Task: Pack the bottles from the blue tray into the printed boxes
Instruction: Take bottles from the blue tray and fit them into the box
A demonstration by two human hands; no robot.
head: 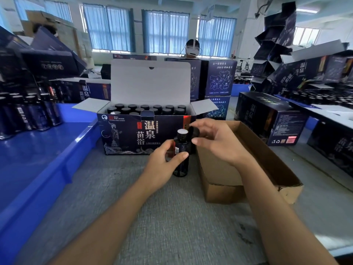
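Fingers (pixel 179 155) of the left hand (pixel 162 165) are wrapped round a dark bottle (pixel 181 150) standing on the bench (pixel 152 207) before the printed box (pixel 145 132). Right hand (pixel 215 142) pinches its black cap (pixel 194 132), off the neck. Smooth, stiff, light plastic probably: best gripped mid-body.

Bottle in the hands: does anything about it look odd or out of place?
Yes. The bottle, held by the left hand, shows a white sealed top with no cap; the right hand holds a black cap beside it.
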